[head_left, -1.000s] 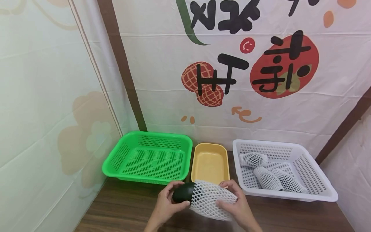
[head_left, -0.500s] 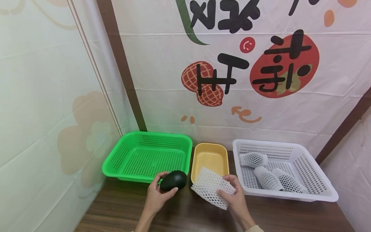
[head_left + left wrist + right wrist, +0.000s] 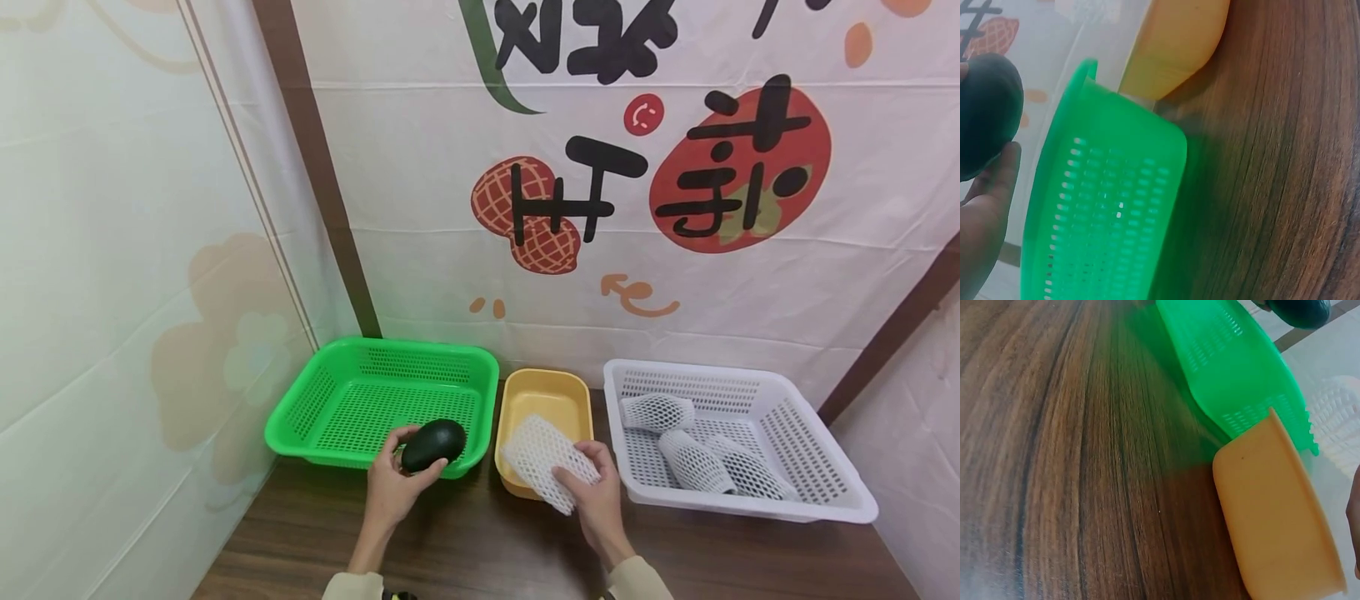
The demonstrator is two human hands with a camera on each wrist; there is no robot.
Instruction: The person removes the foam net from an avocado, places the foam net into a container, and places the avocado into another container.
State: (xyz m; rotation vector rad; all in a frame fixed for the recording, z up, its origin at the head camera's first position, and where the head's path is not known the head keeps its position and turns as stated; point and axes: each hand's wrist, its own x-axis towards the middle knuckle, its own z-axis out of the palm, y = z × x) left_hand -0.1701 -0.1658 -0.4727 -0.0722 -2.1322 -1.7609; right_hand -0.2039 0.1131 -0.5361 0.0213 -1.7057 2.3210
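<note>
In the head view my left hand (image 3: 392, 490) grips a smooth, dark green oval fruit (image 3: 435, 444) between thumb and fingers, over the front right corner of the green basket (image 3: 330, 457). The left wrist view shows the same fruit (image 3: 988, 115) above the basket's rim. My right hand (image 3: 600, 497) pinches a white foam net sleeve (image 3: 543, 458), limp and flattened, over the yellow tray (image 3: 546, 379). Part of the net (image 3: 1340, 422) shows beyond the tray in the right wrist view.
A white basket (image 3: 750, 506) on the right holds several white net sleeves (image 3: 693, 462) that look filled. All the containers stand along the back of the brown wooden table (image 3: 480, 550), against a printed cloth wall (image 3: 420, 275).
The fruit has come out of the net sleeve. My left hand has carried it left to the green basket, while my right hand has moved the net sleeve over the yellow tray.
</note>
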